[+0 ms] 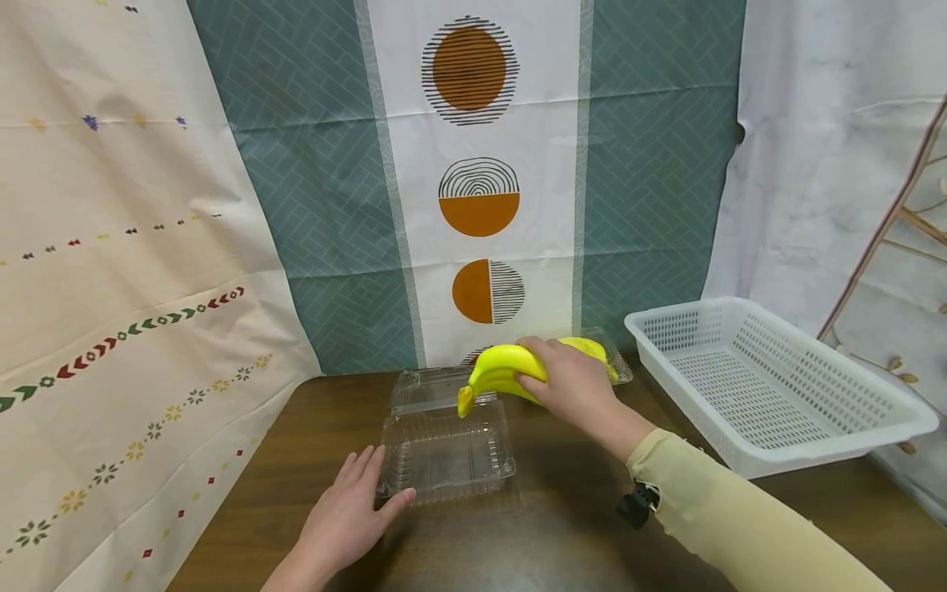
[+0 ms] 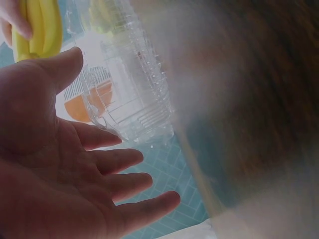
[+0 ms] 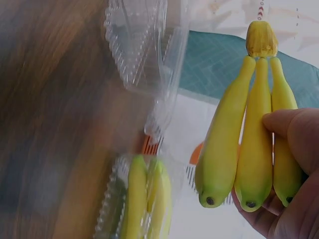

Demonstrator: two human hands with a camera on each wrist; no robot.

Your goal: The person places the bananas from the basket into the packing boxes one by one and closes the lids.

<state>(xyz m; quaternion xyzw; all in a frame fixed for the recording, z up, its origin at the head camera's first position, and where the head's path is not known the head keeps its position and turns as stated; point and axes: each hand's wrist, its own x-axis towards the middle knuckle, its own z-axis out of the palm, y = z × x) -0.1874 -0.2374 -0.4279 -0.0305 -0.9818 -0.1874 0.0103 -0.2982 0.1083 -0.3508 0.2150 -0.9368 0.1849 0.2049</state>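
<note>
My right hand (image 1: 573, 380) grips a bunch of yellow bananas (image 3: 256, 134) with green-tinged tips, the stem end pointing left in the head view. The bunch hangs in the air, just right of and above a clear plastic clamshell box (image 1: 447, 448) whose lid (image 1: 436, 386) is folded back. My left hand (image 1: 348, 514) is at the near left corner of that box, fingers spread and thumb apart; whether it touches the rim I cannot tell. In the left wrist view the left palm (image 2: 60, 164) holds nothing.
Behind my right hand, a second clear box (image 1: 621, 370) holds more yellow bananas (image 1: 592, 349), partly hidden. A white perforated plastic basket (image 1: 777, 386) stands on the right of the brown wooden table (image 1: 311, 436). Patterned cloths hang at the back and sides.
</note>
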